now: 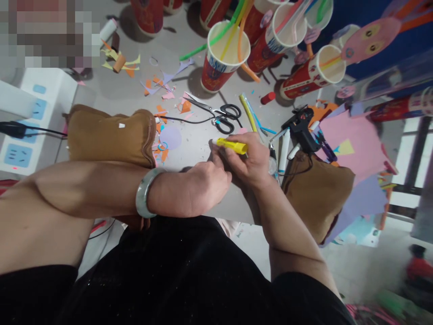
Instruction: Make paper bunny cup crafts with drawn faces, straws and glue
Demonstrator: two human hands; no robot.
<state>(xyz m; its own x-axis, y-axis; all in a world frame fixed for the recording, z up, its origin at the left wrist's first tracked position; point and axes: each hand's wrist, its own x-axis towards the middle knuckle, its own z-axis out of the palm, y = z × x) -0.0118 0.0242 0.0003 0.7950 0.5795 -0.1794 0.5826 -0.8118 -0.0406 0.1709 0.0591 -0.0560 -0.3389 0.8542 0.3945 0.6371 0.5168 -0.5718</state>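
My right hand (253,159) is closed around a short yellow tube with a white end (232,145); I cannot tell if it is a marker or a glue stick. The white end points left, low over the table. My left hand (199,187), with a pale green bangle (145,194) on its wrist, is curled up beside the right one. Its fingertips lie just below the tube, and whatever they pinch, if anything, is hidden. Beyond both hands lie black-handled scissors (225,118), blades pointing away to the left. A light purple paper circle (170,137) lies left of the hands.
Red paper cups (219,74) with coloured straws stand at the back. Brown pouches flank my arms, one left (110,135) and one right (313,194). A black glue gun (304,128) lies right, by pink paper (358,144). A white power strip (43,104) is far left, near paper scraps.
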